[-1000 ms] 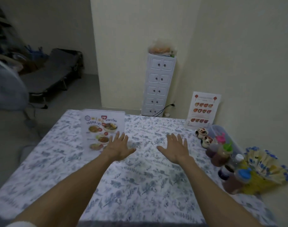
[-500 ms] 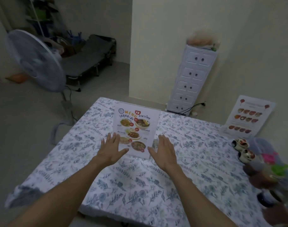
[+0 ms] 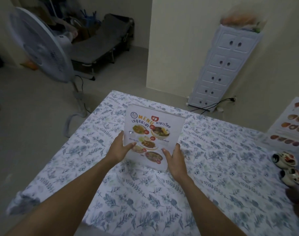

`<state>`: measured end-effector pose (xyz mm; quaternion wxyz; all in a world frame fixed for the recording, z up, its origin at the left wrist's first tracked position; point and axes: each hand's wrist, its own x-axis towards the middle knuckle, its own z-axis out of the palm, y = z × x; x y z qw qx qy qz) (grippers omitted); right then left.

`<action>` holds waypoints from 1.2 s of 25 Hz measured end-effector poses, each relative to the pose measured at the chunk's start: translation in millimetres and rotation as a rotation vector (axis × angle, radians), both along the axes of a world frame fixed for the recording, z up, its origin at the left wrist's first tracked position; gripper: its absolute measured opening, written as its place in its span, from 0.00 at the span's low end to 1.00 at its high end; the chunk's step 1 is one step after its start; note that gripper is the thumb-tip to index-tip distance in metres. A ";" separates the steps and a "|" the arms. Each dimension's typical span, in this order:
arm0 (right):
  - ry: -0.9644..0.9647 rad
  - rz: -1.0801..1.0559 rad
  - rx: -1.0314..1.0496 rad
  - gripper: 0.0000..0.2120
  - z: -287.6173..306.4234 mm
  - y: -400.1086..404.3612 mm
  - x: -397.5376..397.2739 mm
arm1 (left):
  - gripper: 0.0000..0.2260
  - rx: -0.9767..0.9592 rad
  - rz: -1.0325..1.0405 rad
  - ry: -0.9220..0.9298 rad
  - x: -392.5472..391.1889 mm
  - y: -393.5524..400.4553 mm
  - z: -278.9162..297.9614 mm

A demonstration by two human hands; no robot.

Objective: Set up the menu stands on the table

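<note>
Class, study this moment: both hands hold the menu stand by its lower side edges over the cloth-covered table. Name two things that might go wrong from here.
1. The menu stand is tall and gripped only low down by the left hand and right hand; it might tip over on release.
2. The floral tablecloth looks rumpled, so the base may sit unevenly or drag the cloth, perhaps disturbing the small painted cups near the right edge.
</note>
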<state>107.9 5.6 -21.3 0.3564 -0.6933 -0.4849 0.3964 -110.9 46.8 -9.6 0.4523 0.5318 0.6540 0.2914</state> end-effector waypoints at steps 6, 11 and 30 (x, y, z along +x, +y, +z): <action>-0.061 -0.029 0.014 0.12 -14.2 14.4 2.5 | 0.18 -0.019 0.144 -0.089 3.6 16.6 -19.9; -0.041 -0.065 0.076 0.06 -5.6 46.0 -8.3 | 0.10 0.046 0.166 -0.081 -13.7 38.6 -20.0; 0.043 -0.209 0.158 0.09 15.3 362.0 -169.0 | 0.08 0.130 0.125 -0.274 -182.5 373.3 -12.0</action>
